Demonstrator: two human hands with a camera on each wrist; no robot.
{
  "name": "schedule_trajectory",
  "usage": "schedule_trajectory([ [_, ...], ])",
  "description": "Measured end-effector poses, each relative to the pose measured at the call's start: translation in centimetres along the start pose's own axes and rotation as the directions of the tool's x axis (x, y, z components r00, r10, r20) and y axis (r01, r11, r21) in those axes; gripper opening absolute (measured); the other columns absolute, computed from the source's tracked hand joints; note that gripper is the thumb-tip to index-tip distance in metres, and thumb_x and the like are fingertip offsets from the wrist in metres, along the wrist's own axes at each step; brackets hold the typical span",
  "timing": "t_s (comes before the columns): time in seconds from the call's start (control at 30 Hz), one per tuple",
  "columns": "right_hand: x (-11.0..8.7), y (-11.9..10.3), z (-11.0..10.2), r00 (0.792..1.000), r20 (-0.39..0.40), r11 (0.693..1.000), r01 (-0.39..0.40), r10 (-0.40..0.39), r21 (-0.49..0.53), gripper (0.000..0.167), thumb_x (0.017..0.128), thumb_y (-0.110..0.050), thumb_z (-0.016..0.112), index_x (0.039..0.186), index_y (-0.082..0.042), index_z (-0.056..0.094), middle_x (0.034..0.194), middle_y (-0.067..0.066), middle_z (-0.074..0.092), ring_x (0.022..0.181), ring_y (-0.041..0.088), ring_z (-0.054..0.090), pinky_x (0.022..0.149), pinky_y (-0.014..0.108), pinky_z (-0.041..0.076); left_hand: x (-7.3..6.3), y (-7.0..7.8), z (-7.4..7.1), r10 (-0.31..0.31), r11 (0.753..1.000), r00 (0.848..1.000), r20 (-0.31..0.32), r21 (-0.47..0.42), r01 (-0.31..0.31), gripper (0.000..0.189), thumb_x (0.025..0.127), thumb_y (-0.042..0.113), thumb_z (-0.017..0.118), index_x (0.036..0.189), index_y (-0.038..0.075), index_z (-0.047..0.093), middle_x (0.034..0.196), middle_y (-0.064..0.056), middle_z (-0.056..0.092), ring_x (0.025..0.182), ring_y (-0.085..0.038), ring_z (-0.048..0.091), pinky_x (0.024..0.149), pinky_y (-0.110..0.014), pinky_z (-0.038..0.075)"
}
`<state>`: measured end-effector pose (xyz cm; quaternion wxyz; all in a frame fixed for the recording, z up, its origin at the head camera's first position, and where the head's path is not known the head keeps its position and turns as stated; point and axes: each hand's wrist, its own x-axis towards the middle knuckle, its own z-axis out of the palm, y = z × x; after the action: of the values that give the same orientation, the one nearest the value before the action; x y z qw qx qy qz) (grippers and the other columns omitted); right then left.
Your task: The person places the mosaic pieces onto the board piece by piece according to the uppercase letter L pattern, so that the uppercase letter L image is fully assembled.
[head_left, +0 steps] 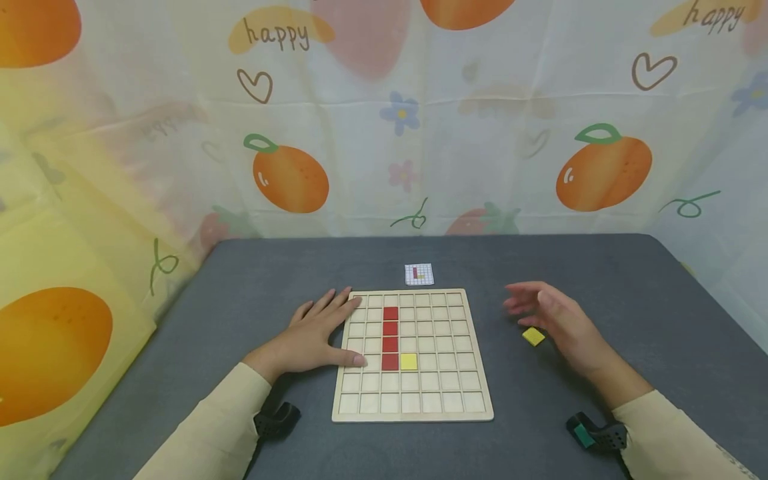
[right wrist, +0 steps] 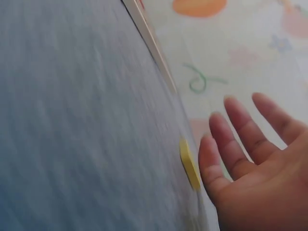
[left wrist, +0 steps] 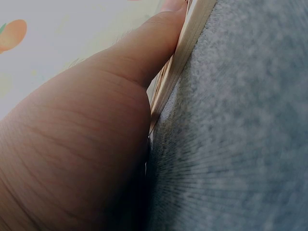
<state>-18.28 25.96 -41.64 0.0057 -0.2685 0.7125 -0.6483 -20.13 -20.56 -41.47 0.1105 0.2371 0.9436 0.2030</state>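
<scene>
A square wooden grid board [head_left: 414, 413] lies on the dark grey table. Within its cells, several red square tiles [head_left: 390, 345] form a column, and one yellow tile [head_left: 409, 362] sits right of the lowest red one. My left hand [head_left: 315, 337] rests on the board's left edge with fingers spread; its thumb [left wrist: 149, 43] lies over the rim in the left wrist view. Right of the board, my right hand [head_left: 561, 327] hovers with relaxed, slightly bent fingers and holds nothing. Just beside it, a loose yellow tile [head_left: 533, 336] lies on the table, also seen in the right wrist view.
A small white card [head_left: 419, 274] printed with a grid and coloured cells lies behind the board. The grey table [head_left: 288, 267] meets a fruit-patterned cloth [head_left: 360, 167] at the back and sides. Black wrist devices [head_left: 277, 421] hang under both sleeves.
</scene>
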Motion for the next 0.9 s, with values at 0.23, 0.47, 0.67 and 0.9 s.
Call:
schedule_trajectory([
  [0.23,-0.5,-0.1,-3.0,0.985,0.054,0.975,-0.156,0.166,-0.156,0.044,0.120,-0.018,0.038,0.158,-0.003,0.054,0.140,0.024,0.062,0.125,0.023,0.063,0.101,0.026,0.050,0.1,0.0,0.1,0.001,1.000,1.000,-0.006,0.003,-0.001,0.121,0.085,0.083,0.073,0.177,0.022,0.023,0.182,-0.005,0.010,0.166,-0.036,0.001,0.124,-0.069,0.000],
  [0.47,-1.0,-0.4,-4.6,0.948,0.118,0.912,-0.242,0.295,-0.332,0.052,0.110,-0.018,0.068,0.159,-0.005,0.055,0.149,0.014,0.062,0.132,0.009,0.058,0.101,0.023,0.049,0.1,0.1,0.0,-0.005,1.000,1.000,-0.003,0.006,0.005,0.122,0.085,0.084,0.073,0.176,0.022,0.024,0.182,-0.004,0.010,0.166,-0.035,0.002,0.124,-0.069,0.000],
  [0.67,-1.0,-0.1,-4.8,0.954,0.219,0.911,-0.105,0.206,-0.399,0.043,0.101,-0.005,0.079,0.143,-0.003,0.070,0.145,0.015,0.059,0.129,0.004,0.055,0.099,0.019,0.047,0.1,0.1,0.0,-0.011,1.000,1.000,0.001,0.011,0.011,0.121,0.085,0.084,0.073,0.177,0.022,0.023,0.182,-0.004,0.009,0.166,-0.034,0.001,0.124,-0.068,-0.001],
  [0.9,-0.7,-0.4,-4.7,0.943,0.189,0.855,-0.147,0.273,-0.498,0.021,0.102,-0.014,0.081,0.123,-0.016,0.079,0.144,0.008,0.059,0.133,0.028,0.053,0.096,0.029,0.052,0.0,0.2,-0.1,-0.006,1.000,1.000,-0.001,-0.001,0.006,0.121,0.085,0.083,0.074,0.176,0.020,0.024,0.182,-0.005,0.010,0.166,-0.036,0.001,0.124,-0.069,0.000],
])
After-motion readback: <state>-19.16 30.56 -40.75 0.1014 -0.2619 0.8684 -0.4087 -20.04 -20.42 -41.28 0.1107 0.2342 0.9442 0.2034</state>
